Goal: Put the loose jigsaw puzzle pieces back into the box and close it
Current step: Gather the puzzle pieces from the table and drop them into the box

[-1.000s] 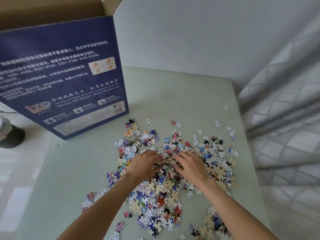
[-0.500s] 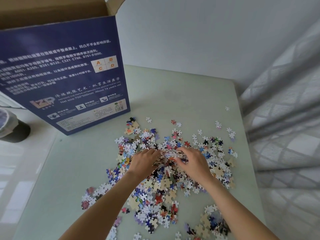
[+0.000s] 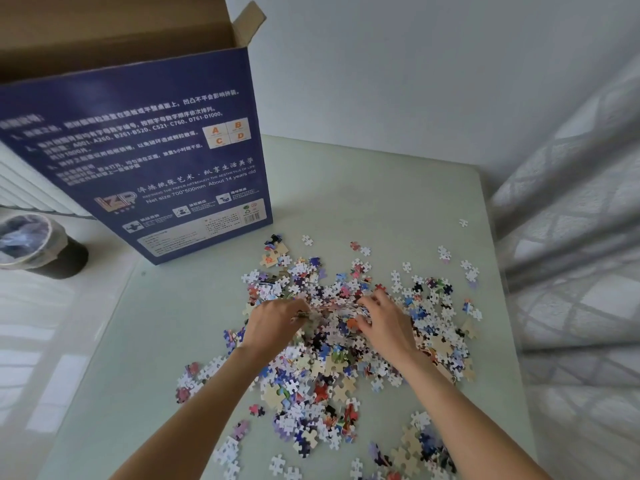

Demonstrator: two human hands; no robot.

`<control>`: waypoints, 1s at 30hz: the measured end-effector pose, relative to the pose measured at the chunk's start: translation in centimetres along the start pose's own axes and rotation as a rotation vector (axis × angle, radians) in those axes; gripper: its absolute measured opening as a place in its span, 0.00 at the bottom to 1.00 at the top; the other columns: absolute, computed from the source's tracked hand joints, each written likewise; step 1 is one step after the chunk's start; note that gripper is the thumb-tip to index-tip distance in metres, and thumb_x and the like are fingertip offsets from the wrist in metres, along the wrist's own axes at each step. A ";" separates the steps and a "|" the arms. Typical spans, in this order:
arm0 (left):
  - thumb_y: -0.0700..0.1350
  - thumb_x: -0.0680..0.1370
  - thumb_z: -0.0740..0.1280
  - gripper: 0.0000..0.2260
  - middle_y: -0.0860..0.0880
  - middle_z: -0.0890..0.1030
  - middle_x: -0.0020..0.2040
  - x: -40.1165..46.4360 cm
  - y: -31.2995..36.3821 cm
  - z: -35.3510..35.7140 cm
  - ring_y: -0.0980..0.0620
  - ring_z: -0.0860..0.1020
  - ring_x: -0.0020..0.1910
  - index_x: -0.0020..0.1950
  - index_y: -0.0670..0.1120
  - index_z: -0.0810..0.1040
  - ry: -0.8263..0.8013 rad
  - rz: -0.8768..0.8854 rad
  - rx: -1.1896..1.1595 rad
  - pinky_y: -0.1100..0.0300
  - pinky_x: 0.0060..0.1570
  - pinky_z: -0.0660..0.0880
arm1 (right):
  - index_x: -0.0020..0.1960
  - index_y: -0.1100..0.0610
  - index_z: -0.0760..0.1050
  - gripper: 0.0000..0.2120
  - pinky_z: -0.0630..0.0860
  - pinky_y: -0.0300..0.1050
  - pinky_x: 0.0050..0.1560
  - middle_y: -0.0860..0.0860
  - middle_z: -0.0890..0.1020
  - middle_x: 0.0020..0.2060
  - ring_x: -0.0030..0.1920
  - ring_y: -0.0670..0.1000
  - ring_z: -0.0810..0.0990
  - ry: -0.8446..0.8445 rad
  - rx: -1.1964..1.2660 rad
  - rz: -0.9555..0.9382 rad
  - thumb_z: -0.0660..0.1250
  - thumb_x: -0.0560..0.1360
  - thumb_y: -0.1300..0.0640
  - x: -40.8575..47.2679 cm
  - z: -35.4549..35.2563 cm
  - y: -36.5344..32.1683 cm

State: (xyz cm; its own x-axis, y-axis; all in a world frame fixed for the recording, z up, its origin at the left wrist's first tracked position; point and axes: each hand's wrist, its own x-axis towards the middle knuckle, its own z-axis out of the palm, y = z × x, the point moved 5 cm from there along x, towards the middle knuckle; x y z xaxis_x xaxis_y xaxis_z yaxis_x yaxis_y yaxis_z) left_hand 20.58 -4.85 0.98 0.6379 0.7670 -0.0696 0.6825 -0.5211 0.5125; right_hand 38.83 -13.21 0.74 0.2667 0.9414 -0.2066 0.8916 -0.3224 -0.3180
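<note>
Puzzle pieces [image 3: 332, 344] bunched betw. left hand [image 3: 277, 322] & right hand [image 3: 382, 322].

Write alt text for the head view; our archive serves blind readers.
Both hands, left hand and right hand, scoop puzzle pieces together on a pale table; an open blue box stands behind.

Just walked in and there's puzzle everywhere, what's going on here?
A person is clearing up. The left hand and right hand are scooping a clump of jigsaw pieces between them from the scattered pile on the pale green table. The blue puzzle box stands upright at the back left, flaps open.
</note>
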 end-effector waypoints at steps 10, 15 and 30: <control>0.45 0.71 0.73 0.06 0.52 0.84 0.41 -1.5 -0.5 -3.7 0.59 0.80 0.36 0.48 0.48 0.84 0.099 -0.132 -0.219 0.68 0.42 0.76 | 0.64 0.53 0.70 0.15 0.60 0.30 0.26 0.41 0.68 0.27 0.24 0.37 0.63 0.046 0.022 -0.102 0.61 0.78 0.53 -0.7 -2.5 -2.0; 0.44 0.71 0.74 0.05 0.54 0.84 0.39 -3.2 0.3 -8.0 0.68 0.77 0.34 0.45 0.49 0.84 0.138 -0.131 -0.291 0.77 0.40 0.72 | 0.66 0.53 0.70 0.17 0.61 0.31 0.25 0.46 0.77 0.33 0.22 0.40 0.64 0.041 0.160 -0.099 0.61 0.78 0.52 -1.1 -3.9 -3.5; 0.40 0.70 0.73 0.06 0.50 0.83 0.43 1.2 1.0 -40.2 0.56 0.81 0.40 0.46 0.43 0.84 0.833 0.247 0.093 0.75 0.45 0.73 | 0.57 0.61 0.74 0.13 0.71 0.24 0.34 0.51 0.80 0.48 0.41 0.39 0.78 0.362 0.678 -0.426 0.66 0.75 0.56 5.9 -26.0 -19.1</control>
State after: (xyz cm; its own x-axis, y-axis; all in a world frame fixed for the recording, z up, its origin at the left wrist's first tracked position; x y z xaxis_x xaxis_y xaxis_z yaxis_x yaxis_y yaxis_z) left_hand 7.66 10.55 35.78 0.3279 0.6334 0.7009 0.6088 -0.7090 0.3559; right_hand 32.89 1.10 29.71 0.1626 0.9318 0.3245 0.5626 0.1826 -0.8063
